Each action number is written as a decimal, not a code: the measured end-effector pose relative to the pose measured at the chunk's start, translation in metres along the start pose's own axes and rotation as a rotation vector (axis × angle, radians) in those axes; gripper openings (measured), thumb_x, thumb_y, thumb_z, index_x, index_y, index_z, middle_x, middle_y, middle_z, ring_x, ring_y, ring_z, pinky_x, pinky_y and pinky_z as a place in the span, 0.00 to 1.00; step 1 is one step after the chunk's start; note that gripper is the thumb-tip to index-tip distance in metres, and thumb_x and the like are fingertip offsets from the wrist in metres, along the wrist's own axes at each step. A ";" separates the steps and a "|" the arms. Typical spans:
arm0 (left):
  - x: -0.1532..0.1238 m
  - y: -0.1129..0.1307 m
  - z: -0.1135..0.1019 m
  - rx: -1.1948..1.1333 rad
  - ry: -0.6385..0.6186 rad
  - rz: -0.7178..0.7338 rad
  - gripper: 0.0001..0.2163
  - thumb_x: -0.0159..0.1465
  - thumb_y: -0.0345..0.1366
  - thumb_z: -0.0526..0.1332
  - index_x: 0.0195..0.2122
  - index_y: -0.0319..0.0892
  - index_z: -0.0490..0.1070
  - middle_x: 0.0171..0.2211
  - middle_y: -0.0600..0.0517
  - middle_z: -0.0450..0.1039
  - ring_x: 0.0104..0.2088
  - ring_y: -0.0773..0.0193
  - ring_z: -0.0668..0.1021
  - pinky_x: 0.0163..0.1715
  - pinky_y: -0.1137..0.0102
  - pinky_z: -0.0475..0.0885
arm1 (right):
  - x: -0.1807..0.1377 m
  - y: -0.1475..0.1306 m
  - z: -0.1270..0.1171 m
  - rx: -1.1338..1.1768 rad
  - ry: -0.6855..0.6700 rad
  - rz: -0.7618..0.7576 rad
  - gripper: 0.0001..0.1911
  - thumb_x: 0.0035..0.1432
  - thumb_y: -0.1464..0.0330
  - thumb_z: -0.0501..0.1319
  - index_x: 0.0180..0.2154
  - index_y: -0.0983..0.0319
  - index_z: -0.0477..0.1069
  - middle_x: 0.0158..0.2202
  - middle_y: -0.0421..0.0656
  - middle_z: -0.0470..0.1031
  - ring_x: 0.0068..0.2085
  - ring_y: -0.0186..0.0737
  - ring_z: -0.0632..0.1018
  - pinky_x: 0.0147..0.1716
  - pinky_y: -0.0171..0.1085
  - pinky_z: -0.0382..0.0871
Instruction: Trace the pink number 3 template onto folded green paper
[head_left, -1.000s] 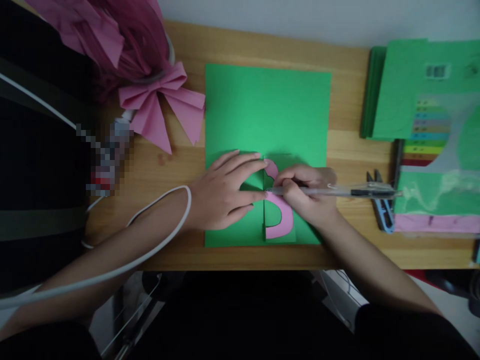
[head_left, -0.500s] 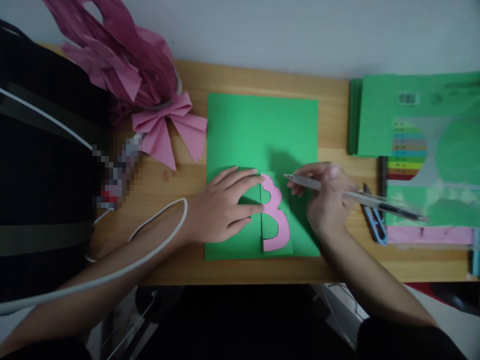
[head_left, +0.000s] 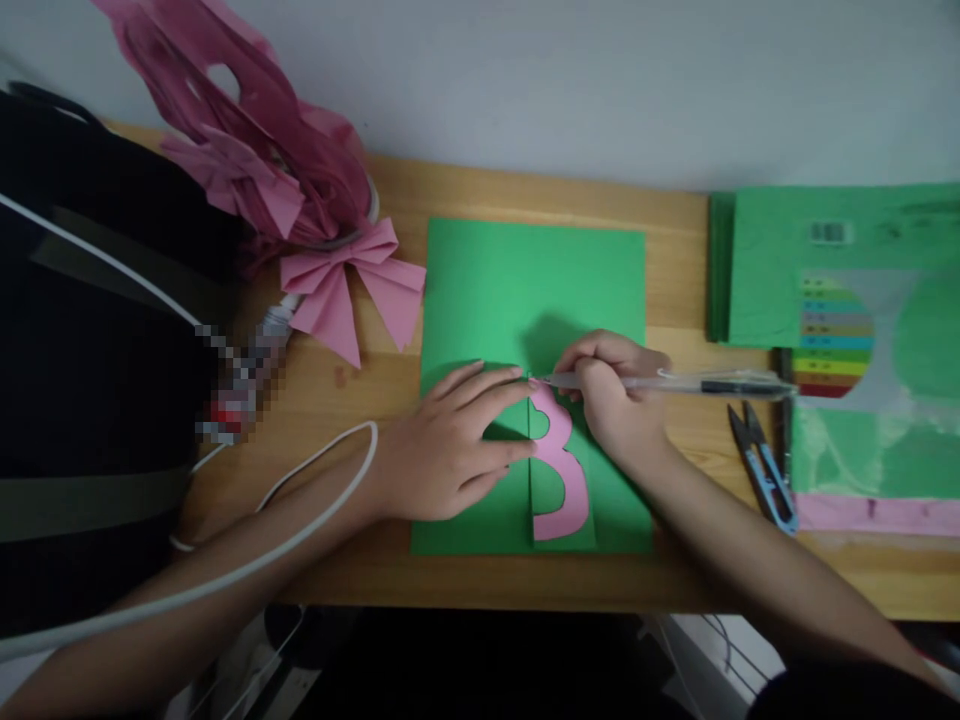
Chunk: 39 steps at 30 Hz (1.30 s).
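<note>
The left hand [head_left: 450,440] lies flat with its fingers spread. It grips nothing, but two of its fingertips rest at the left edge of the pink shape [head_left: 574,490]. The pink shape has round bumps on its right side. It lies on a green strip [head_left: 550,488], which lies on the near part of a big green sheet [head_left: 536,275]. The right hand [head_left: 619,390] is curled up, with thumb and fingers pinched around a clear pen [head_left: 679,385]. The tip is at the far end of the pink shape, just beside a left fingertip. I cannot tell if the tip touches the paper.

The pink shape could slip or turn if the left fingers press too softly, because they are only on its left side. No finger is on its near end, so that end could swing if the pen pushes sideways. I cannot tell if it is stuck down. The pen could also mark the fingertip, being so close. A white cable [head_left: 373,440] lies over the left arm [head_left: 330,488]; a tug on it could jerk the hand. The snips [head_left: 765,475] on the right could get bumped if the pen's back end swings near.
</note>
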<state>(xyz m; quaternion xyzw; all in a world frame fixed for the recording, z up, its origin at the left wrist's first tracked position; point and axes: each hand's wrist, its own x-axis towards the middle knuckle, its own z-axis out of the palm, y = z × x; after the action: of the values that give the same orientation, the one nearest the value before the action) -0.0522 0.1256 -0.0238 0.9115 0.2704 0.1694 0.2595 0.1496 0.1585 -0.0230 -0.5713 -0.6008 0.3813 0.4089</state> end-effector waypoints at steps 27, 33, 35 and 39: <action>-0.001 0.002 0.001 -0.002 -0.018 -0.045 0.12 0.66 0.34 0.59 0.50 0.47 0.76 0.62 0.42 0.62 0.65 0.47 0.61 0.63 0.47 0.56 | 0.000 -0.004 0.000 -0.119 -0.039 -0.121 0.12 0.48 0.75 0.53 0.18 0.60 0.70 0.16 0.37 0.72 0.18 0.31 0.70 0.18 0.31 0.62; -0.002 0.001 0.002 0.007 -0.003 -0.032 0.12 0.66 0.33 0.58 0.49 0.47 0.76 0.62 0.41 0.63 0.65 0.47 0.62 0.62 0.46 0.57 | -0.002 -0.001 0.001 -0.048 -0.030 -0.068 0.11 0.48 0.75 0.55 0.20 0.60 0.72 0.16 0.36 0.71 0.17 0.30 0.69 0.17 0.31 0.60; -0.001 0.001 0.002 0.004 -0.001 -0.031 0.12 0.66 0.33 0.59 0.49 0.47 0.76 0.62 0.42 0.62 0.65 0.47 0.62 0.63 0.46 0.57 | -0.003 0.001 0.002 0.065 0.039 -0.043 0.11 0.49 0.76 0.55 0.21 0.60 0.72 0.16 0.35 0.71 0.17 0.30 0.69 0.16 0.31 0.59; -0.001 0.002 0.001 0.001 0.000 -0.024 0.12 0.66 0.33 0.59 0.49 0.46 0.76 0.62 0.40 0.62 0.65 0.46 0.62 0.62 0.46 0.58 | -0.009 0.003 -0.003 0.305 0.137 -0.004 0.16 0.65 0.65 0.52 0.28 0.59 0.73 0.18 0.37 0.73 0.16 0.31 0.70 0.14 0.33 0.58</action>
<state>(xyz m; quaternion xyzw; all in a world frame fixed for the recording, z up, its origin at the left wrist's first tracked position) -0.0515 0.1235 -0.0240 0.9083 0.2813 0.1664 0.2611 0.1535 0.1499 -0.0256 -0.5263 -0.5079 0.4272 0.5316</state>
